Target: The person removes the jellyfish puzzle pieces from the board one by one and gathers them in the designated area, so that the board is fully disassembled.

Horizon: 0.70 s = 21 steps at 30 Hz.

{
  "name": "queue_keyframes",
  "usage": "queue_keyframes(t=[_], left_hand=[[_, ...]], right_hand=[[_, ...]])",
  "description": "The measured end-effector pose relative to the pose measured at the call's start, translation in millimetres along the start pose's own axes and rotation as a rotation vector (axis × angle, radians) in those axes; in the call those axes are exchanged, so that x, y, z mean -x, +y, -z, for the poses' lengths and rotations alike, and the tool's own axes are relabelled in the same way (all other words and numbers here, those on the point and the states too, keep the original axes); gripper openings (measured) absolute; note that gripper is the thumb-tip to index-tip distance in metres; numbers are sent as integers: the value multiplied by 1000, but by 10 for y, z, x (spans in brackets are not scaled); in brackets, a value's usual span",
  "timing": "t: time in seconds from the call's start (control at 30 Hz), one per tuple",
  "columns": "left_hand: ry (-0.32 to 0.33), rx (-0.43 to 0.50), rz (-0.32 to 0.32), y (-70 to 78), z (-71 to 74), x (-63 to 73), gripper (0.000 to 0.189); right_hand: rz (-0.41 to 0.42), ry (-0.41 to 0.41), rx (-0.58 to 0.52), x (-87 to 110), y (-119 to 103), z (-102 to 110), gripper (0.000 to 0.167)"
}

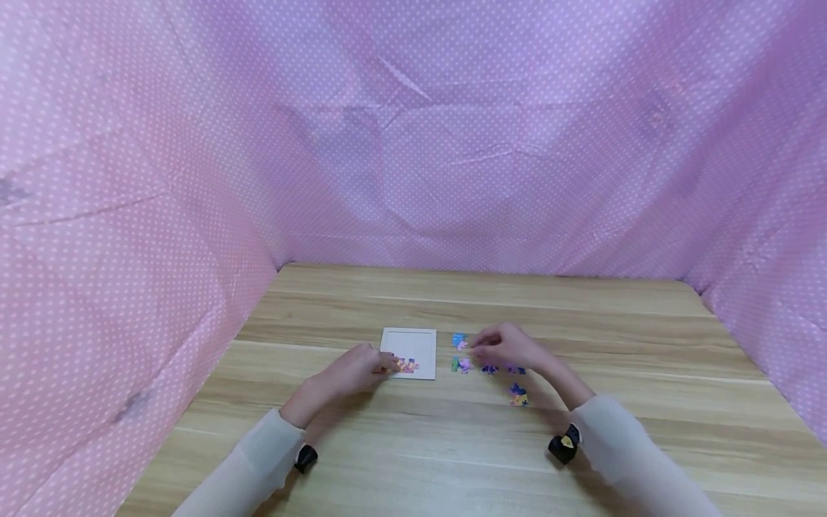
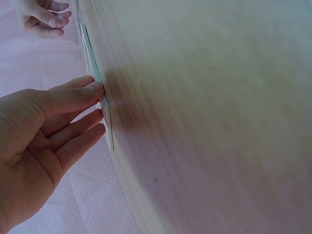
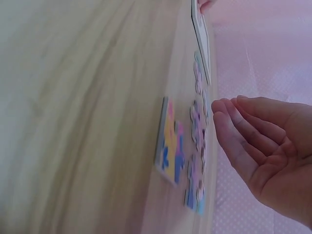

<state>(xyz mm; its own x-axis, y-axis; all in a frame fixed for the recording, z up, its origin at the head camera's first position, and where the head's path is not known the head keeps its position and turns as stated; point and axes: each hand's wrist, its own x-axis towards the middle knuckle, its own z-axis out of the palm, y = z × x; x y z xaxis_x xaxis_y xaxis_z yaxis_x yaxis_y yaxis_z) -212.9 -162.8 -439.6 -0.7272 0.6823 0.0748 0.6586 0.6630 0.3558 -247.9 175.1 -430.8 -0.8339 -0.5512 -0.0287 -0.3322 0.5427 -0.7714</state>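
A white square puzzle tray (image 1: 408, 345) lies flat on the table, with a few joined puzzle pieces (image 1: 408, 365) along its near left part. My left hand (image 1: 362, 368) is at the tray's near left corner; its fingertips touch there, and in the left wrist view the thumb (image 2: 95, 87) meets the tray's edge. To the right of the tray, my right hand (image 1: 507, 346) hovers over loose pieces, thumb and fingertips close together, with nothing visible between them in the right wrist view. A blue and pink piece (image 1: 459, 340) lies just left of its fingertips.
A green and purple piece (image 1: 461, 365) and others lie in a row under the right hand. Nearer the body sits a yellow and blue piece (image 1: 519, 395). Pink dotted cloth (image 1: 413, 179) hangs around the wooden table (image 1: 420, 452).
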Motion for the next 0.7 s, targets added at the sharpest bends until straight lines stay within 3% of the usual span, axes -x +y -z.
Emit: queue_keyframes(t=[0.27, 0.5, 0.7], left_hand=[[-22, 5, 42, 14, 13, -4, 19], [-8, -25, 12, 6, 3, 10, 19], [-25, -1, 66, 12, 8, -1, 19]], right_hand=[[28, -8, -25, -167, -100, -170, 23], [41, -44, -28, -367, -196, -354, 21], [100, -97, -21, -490, -348, -447, 19]])
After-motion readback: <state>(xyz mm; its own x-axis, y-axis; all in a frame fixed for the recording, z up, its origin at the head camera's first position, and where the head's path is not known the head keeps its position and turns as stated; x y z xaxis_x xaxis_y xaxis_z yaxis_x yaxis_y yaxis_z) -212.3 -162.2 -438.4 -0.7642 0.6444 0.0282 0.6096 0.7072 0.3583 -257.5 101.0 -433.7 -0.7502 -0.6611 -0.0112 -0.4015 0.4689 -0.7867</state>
